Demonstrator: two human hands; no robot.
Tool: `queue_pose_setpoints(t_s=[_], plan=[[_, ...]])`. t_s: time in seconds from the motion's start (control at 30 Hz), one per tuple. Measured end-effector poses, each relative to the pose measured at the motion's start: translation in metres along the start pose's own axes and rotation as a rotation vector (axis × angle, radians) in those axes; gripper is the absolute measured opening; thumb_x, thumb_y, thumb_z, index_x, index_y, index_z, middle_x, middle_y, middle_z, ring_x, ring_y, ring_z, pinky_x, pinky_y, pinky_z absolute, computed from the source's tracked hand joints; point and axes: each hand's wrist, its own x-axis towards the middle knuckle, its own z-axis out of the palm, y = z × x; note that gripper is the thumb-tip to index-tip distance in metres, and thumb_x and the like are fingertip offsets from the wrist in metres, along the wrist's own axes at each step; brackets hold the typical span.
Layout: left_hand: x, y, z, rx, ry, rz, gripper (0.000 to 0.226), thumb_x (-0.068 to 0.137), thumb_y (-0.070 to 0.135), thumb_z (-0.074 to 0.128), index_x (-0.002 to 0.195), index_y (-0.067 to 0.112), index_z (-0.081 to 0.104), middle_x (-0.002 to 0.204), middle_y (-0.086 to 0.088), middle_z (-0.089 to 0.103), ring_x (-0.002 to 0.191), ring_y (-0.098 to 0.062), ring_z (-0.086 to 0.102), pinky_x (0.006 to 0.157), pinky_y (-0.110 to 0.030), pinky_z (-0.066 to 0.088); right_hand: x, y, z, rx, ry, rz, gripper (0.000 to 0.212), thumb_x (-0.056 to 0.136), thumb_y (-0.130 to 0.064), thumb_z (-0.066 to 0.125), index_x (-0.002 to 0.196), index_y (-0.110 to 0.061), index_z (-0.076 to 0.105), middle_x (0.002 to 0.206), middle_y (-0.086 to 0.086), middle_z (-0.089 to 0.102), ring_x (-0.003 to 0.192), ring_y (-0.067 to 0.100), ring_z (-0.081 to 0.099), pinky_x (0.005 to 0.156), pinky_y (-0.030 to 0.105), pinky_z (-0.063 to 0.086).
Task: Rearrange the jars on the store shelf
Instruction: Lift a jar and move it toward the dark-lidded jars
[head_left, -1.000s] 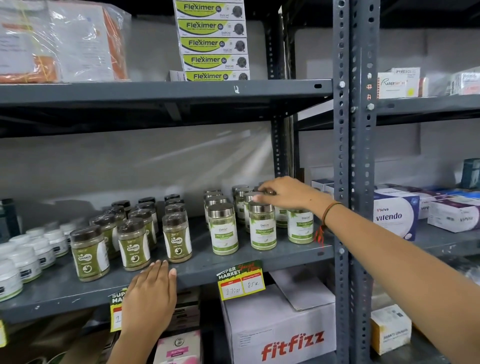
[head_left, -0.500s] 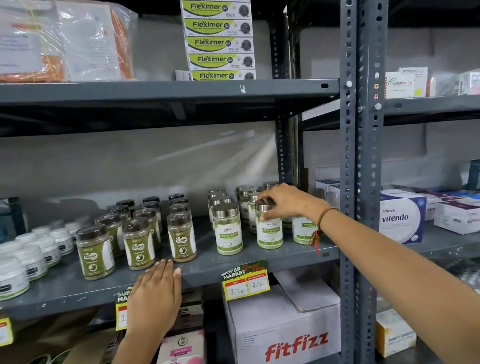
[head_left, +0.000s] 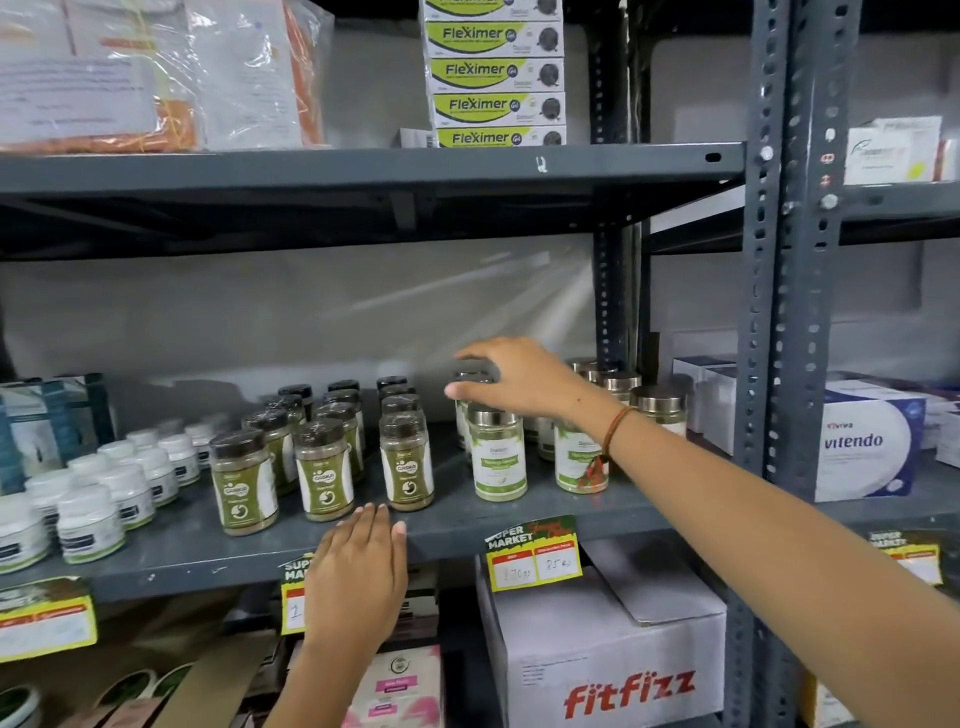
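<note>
Silver-lidded jars with pale green labels stand in rows on the grey shelf (head_left: 182, 551); the front ones are the left jar (head_left: 498, 457) and a second jar (head_left: 579, 460) partly behind my wrist. My right hand (head_left: 511, 382) hovers over the jar behind the left front one (head_left: 470, 378), its fingers spread around the lid, with no firm grip visible. Brown-lidded jars of green powder (head_left: 405, 462) stand in rows to the left. Flat on the shelf's front edge lies my left hand (head_left: 358, 577), holding nothing.
Small white jars (head_left: 88, 525) fill the shelf's left end. A steel upright (head_left: 779, 322) stands at right, with Vitendo boxes (head_left: 867, 447) beyond it. Fleximer boxes (head_left: 498, 104) sit on the shelf above. A Fitfizz carton (head_left: 623, 670) and price tags (head_left: 535, 558) are below.
My right hand has left the middle front silver-lidded jar and moved left and up, over the left column. The left hand stays on the shelf edge.
</note>
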Motion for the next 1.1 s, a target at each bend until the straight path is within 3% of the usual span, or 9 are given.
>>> queue_pose_setpoints(t_s=[0.13, 0.3, 0.5, 0.73, 1.1], plan=[[0.001, -0.002, 0.003, 0.004, 0.011, 0.002, 0.059, 0.094, 0.042, 0.019, 0.122, 0.008, 0.059, 0.125, -0.01, 0.065, 0.118, -0.023, 0.058, 0.104, -0.039, 0.045, 0.026, -0.036, 0.03, -0.038, -0.13, -0.077, 0.069, 0.085, -0.063, 0.058, 0.141, -0.024, 0.05, 0.142, 0.006, 0.056, 0.127, 0.028, 0.053, 0.101, 0.049, 0.046], [0.003, -0.005, 0.007, 0.0, 0.024, 0.005, 0.056, 0.096, 0.041, 0.02, 0.125, 0.011, 0.056, 0.129, -0.008, 0.063, 0.122, -0.021, 0.055, 0.106, -0.038, 0.042, 0.045, -0.053, 0.06, -0.179, -0.256, -0.103, 0.08, 0.08, -0.061, 0.066, 0.146, -0.021, 0.043, 0.142, 0.011, 0.055, 0.126, 0.033, 0.053, 0.097, 0.045, 0.048], [0.003, -0.007, 0.011, -0.007, 0.042, 0.012, 0.052, 0.096, 0.04, 0.025, 0.122, 0.01, 0.059, 0.124, -0.009, 0.066, 0.117, -0.022, 0.058, 0.103, -0.038, 0.046, 0.055, -0.052, 0.066, -0.119, -0.276, -0.1, 0.072, 0.074, -0.056, 0.074, 0.134, -0.02, 0.056, 0.131, 0.009, 0.063, 0.119, 0.031, 0.057, 0.09, 0.039, 0.047], [0.003, -0.008, 0.013, -0.016, 0.057, 0.027, 0.053, 0.096, 0.041, 0.023, 0.124, 0.011, 0.058, 0.128, -0.008, 0.063, 0.121, -0.021, 0.055, 0.106, -0.038, 0.043, 0.058, -0.044, 0.067, -0.109, -0.261, -0.103, 0.075, 0.07, -0.061, 0.075, 0.132, -0.023, 0.057, 0.127, 0.006, 0.065, 0.115, 0.029, 0.059, 0.08, 0.034, 0.044], [0.006, -0.009, 0.014, -0.013, 0.039, 0.034, 0.055, 0.096, 0.042, 0.02, 0.129, 0.013, 0.053, 0.134, -0.006, 0.059, 0.126, -0.019, 0.051, 0.109, -0.035, 0.038, 0.037, -0.052, 0.058, -0.129, -0.214, -0.052, 0.084, 0.074, -0.065, 0.069, 0.144, -0.026, 0.043, 0.137, 0.005, 0.059, 0.122, 0.029, 0.056, 0.094, 0.046, 0.051]])
